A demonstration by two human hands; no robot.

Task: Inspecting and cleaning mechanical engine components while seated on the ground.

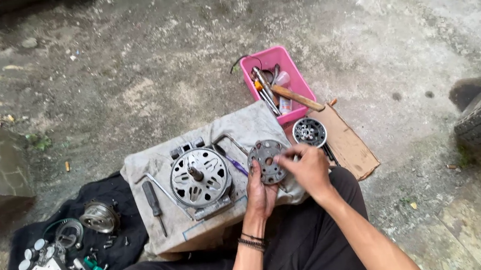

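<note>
both hands grip one round grey motor end cover [267, 161] above the cloth-covered block [154, 162]: left hand [260, 192] closed under it, right hand [309, 166] pinching its rim, beside the motor [200, 178].

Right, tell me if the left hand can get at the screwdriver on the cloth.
Probably not at once: the left hand holds the round metal plate. The black-handled screwdriver lies uncovered on the cloth, beyond the motor, so the path looks free once the plate is released.
</note>
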